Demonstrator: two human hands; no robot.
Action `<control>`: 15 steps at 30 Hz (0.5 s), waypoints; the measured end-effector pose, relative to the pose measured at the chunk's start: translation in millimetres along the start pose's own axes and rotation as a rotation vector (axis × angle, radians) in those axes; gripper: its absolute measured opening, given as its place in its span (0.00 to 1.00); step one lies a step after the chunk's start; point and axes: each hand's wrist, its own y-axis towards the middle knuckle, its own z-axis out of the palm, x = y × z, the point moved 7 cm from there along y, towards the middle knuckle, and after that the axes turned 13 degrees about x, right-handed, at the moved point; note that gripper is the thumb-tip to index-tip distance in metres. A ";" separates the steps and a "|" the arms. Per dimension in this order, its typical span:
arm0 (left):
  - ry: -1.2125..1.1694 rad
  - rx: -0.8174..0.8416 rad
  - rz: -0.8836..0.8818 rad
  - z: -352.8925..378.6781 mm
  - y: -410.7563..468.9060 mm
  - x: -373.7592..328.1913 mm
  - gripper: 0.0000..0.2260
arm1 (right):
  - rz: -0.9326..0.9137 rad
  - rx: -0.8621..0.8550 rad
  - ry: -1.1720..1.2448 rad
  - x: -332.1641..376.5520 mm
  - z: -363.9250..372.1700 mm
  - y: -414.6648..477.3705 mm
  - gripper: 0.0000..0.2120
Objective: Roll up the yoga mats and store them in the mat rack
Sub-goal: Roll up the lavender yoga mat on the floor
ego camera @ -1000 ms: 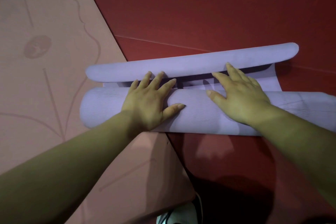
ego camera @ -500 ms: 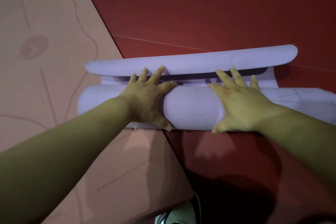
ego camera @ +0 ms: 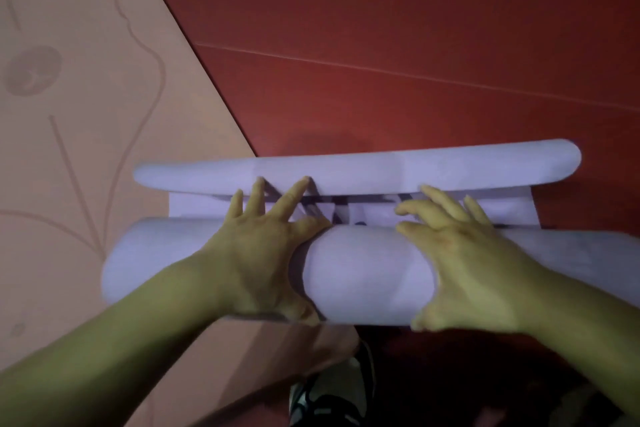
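A lilac yoga mat (ego camera: 367, 274) lies across the floor as a thick roll, with a short flat strip beyond it that ends in a curled-up far edge (ego camera: 398, 170). My left hand (ego camera: 263, 253) lies over the roll left of centre, fingers spread forward past it and thumb down the near side. My right hand (ego camera: 464, 260) lies over the roll right of centre in the same way, thumb low on the near side. The roll's right end runs out of view. No mat rack is in sight.
A peach mat (ego camera: 86, 114) with a line drawing lies flat at the left, partly under the lilac roll's left end. Red floor (ego camera: 398, 28) with a thin seam line spreads beyond. A shoe (ego camera: 332, 399) shows at the bottom edge.
Both hands have slid forward over the roll and their thumbs have dropped to its near side. The roll has turned forward, and the flat strip before the curled edge has grown shorter.
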 end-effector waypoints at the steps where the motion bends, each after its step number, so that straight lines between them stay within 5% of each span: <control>1: -0.018 0.031 0.006 10.8 -5.0 -7.2 0.57 | -0.002 0.046 0.006 3.2 11.6 -5.6 0.57; 12: -0.097 0.138 0.011 34.8 -2.3 -8.1 0.58 | 0.112 0.091 0.027 6.0 34.3 -13.9 0.58; 15: -0.081 0.108 -0.010 33.4 -1.2 -8.2 0.53 | 0.095 -0.098 0.072 7.2 31.1 -12.0 0.51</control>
